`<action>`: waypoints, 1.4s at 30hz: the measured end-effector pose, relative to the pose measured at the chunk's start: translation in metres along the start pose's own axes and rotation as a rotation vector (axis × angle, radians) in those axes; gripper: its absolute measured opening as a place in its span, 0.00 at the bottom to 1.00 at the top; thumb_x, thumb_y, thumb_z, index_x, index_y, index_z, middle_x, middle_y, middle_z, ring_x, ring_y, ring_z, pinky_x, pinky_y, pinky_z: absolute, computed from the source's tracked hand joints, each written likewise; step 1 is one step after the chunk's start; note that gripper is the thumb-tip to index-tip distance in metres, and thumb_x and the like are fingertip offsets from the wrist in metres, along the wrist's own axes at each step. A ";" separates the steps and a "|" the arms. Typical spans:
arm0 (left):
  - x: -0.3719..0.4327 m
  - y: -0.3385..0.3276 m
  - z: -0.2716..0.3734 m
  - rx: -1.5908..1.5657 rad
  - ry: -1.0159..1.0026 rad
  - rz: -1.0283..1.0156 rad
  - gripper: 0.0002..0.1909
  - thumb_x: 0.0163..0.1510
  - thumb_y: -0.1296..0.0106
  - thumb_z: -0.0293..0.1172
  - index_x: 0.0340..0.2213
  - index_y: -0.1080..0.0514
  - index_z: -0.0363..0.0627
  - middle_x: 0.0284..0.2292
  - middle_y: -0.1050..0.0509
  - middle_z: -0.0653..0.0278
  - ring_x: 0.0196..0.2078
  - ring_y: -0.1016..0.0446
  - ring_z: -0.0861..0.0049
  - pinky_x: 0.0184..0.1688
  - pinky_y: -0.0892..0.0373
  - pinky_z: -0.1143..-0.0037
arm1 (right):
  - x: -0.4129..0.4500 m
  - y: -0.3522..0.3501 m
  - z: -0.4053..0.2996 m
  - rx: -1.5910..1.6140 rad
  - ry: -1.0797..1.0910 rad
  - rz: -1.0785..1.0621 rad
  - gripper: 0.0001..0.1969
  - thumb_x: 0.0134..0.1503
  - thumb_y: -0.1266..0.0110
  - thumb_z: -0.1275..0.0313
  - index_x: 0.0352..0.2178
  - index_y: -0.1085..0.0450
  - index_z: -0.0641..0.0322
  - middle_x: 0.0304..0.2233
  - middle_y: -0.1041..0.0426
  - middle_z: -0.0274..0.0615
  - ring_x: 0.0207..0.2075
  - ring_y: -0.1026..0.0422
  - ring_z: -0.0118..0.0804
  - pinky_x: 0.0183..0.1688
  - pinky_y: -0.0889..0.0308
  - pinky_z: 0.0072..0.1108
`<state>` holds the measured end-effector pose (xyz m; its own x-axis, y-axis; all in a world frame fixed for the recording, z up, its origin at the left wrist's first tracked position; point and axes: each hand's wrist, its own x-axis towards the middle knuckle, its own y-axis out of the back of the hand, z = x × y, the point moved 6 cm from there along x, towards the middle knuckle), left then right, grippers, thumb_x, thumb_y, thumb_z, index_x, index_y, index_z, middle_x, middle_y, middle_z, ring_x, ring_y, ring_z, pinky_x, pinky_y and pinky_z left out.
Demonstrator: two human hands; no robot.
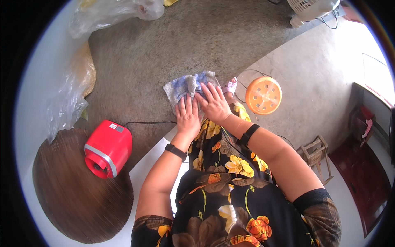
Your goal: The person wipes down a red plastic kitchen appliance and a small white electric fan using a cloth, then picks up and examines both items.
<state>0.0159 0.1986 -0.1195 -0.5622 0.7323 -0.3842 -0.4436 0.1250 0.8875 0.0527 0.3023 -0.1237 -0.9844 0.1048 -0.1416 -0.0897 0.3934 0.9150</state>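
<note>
A blue and grey cloth lies spread out in front of me, its lower part under my hands. My left hand rests on its lower edge, palm down, with the fingers nearly straight. Beside it, my right hand presses flat on the cloth's right part, fingers a little apart. The two hands are close together at the thumbs. Each wrist wears a dark band. What supports the cloth is hidden by it and by my hands.
A red appliance with a cord sits on a round brown wooden top at left. An orange plastic stool stands at right, near a wooden stool. Plastic bags line the left. A fan is at top right.
</note>
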 end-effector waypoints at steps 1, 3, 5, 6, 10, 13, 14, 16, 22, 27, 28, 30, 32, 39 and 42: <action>0.000 0.001 0.000 -0.021 0.009 -0.048 0.41 0.47 0.46 0.39 0.58 0.51 0.41 0.60 0.54 0.51 0.63 0.57 0.51 0.60 0.56 0.52 | 0.000 0.002 0.001 -0.006 -0.008 0.002 0.24 0.53 0.56 0.64 0.54 0.40 0.46 0.61 0.51 0.42 0.63 0.54 0.46 0.62 0.58 0.41; 0.005 0.003 0.002 -0.040 0.001 -0.063 0.41 0.47 0.45 0.39 0.58 0.52 0.41 0.60 0.55 0.51 0.63 0.58 0.51 0.60 0.56 0.51 | 0.001 0.004 0.004 0.069 -0.017 -0.011 0.24 0.53 0.56 0.64 0.54 0.40 0.47 0.61 0.51 0.41 0.62 0.53 0.44 0.62 0.58 0.39; 0.013 0.004 0.006 -0.062 0.030 -0.073 0.42 0.47 0.45 0.39 0.59 0.52 0.45 0.61 0.56 0.51 0.63 0.58 0.50 0.59 0.56 0.49 | 0.003 0.008 0.014 0.012 -0.012 0.008 0.26 0.52 0.53 0.62 0.54 0.40 0.47 0.61 0.50 0.40 0.62 0.53 0.42 0.62 0.57 0.37; 0.023 0.007 0.010 -0.066 0.017 -0.064 0.42 0.47 0.45 0.39 0.59 0.52 0.45 0.61 0.56 0.51 0.63 0.58 0.50 0.59 0.56 0.49 | 0.006 0.012 0.023 0.039 -0.041 -0.003 0.28 0.51 0.50 0.62 0.55 0.41 0.47 0.61 0.50 0.40 0.62 0.53 0.42 0.62 0.57 0.37; 0.083 0.026 0.025 -0.032 -0.024 -0.015 0.41 0.48 0.47 0.45 0.60 0.51 0.56 0.62 0.58 0.52 0.63 0.60 0.50 0.58 0.56 0.46 | 0.026 0.037 0.067 0.049 -0.166 0.060 0.33 0.47 0.45 0.60 0.56 0.43 0.47 0.61 0.51 0.43 0.62 0.53 0.47 0.62 0.57 0.38; 0.140 0.043 0.047 -0.006 -0.080 0.033 0.40 0.49 0.49 0.48 0.60 0.51 0.60 0.63 0.59 0.57 0.64 0.61 0.51 0.59 0.59 0.46 | 0.046 0.064 0.113 0.007 -0.272 0.161 0.32 0.48 0.46 0.59 0.56 0.43 0.44 0.61 0.51 0.47 0.62 0.53 0.50 0.62 0.56 0.39; 0.156 0.050 0.054 -0.007 -0.082 0.037 0.40 0.49 0.49 0.48 0.60 0.51 0.60 0.63 0.60 0.57 0.64 0.61 0.52 0.60 0.59 0.46 | 0.053 0.074 0.126 -0.013 -0.310 0.170 0.32 0.48 0.46 0.59 0.56 0.43 0.44 0.61 0.51 0.47 0.62 0.53 0.51 0.62 0.56 0.38; 0.181 0.062 0.074 -0.034 -0.082 0.025 0.37 0.50 0.51 0.47 0.60 0.50 0.59 0.63 0.58 0.57 0.65 0.61 0.54 0.61 0.62 0.48 | 0.061 0.090 0.155 -0.055 -0.371 0.194 0.31 0.49 0.46 0.59 0.56 0.42 0.42 0.61 0.52 0.47 0.62 0.54 0.50 0.62 0.56 0.38; 0.166 0.046 0.093 -0.046 -0.179 0.154 0.34 0.51 0.51 0.42 0.58 0.47 0.51 0.61 0.51 0.57 0.63 0.56 0.55 0.59 0.57 0.49 | 0.044 0.078 0.154 0.002 -0.301 0.296 0.26 0.47 0.48 0.67 0.51 0.37 0.52 0.58 0.45 0.46 0.60 0.49 0.52 0.60 0.50 0.40; 0.126 0.035 0.088 -0.014 -0.195 -0.004 0.38 0.50 0.49 0.42 0.59 0.50 0.48 0.61 0.54 0.57 0.64 0.58 0.56 0.60 0.58 0.51 | 0.009 0.068 0.123 0.119 -0.266 0.210 0.22 0.53 0.55 0.67 0.51 0.37 0.57 0.59 0.45 0.45 0.61 0.50 0.47 0.61 0.53 0.39; 0.127 0.036 0.091 -0.003 -0.201 -0.005 0.38 0.50 0.49 0.42 0.59 0.50 0.48 0.61 0.54 0.57 0.64 0.58 0.56 0.60 0.58 0.51 | 0.008 0.069 0.125 0.123 -0.246 0.168 0.23 0.53 0.55 0.66 0.52 0.38 0.57 0.59 0.46 0.45 0.61 0.50 0.46 0.62 0.55 0.37; 0.136 0.037 0.095 0.036 -0.141 -0.082 0.40 0.49 0.48 0.42 0.59 0.52 0.48 0.61 0.55 0.56 0.64 0.59 0.55 0.61 0.58 0.51 | 0.012 0.075 0.132 0.124 -0.221 0.100 0.25 0.53 0.54 0.66 0.53 0.39 0.58 0.59 0.47 0.44 0.62 0.51 0.44 0.63 0.57 0.34; 0.151 0.042 0.101 0.035 -0.135 -0.091 0.41 0.48 0.47 0.42 0.60 0.52 0.48 0.62 0.56 0.55 0.64 0.59 0.54 0.60 0.58 0.51 | 0.021 0.087 0.146 0.124 -0.223 0.088 0.26 0.52 0.53 0.66 0.53 0.40 0.58 0.59 0.47 0.44 0.62 0.51 0.43 0.63 0.56 0.33; 0.250 0.113 0.170 0.054 -0.100 -0.163 0.30 0.48 0.47 0.37 0.52 0.39 0.43 0.56 0.42 0.51 0.57 0.43 0.54 0.58 0.47 0.58 | 0.055 0.128 0.235 0.169 -0.213 0.256 0.23 0.48 0.50 0.68 0.48 0.34 0.59 0.54 0.39 0.44 0.56 0.43 0.44 0.57 0.45 0.30; 0.280 0.200 0.245 -0.384 -0.352 0.274 0.26 0.47 0.46 0.34 0.47 0.37 0.37 0.44 0.34 0.48 0.46 0.34 0.53 0.48 0.35 0.67 | 0.049 0.105 0.256 0.336 -0.255 0.082 0.20 0.46 0.52 0.72 0.43 0.32 0.60 0.45 0.34 0.42 0.48 0.37 0.45 0.48 0.37 0.28</action>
<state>-0.0597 0.5929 0.0130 -0.4559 0.8900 0.0118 -0.5725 -0.3034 0.7617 0.0335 0.5822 -0.1310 -0.9134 0.3538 -0.2010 0.0831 0.6457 0.7590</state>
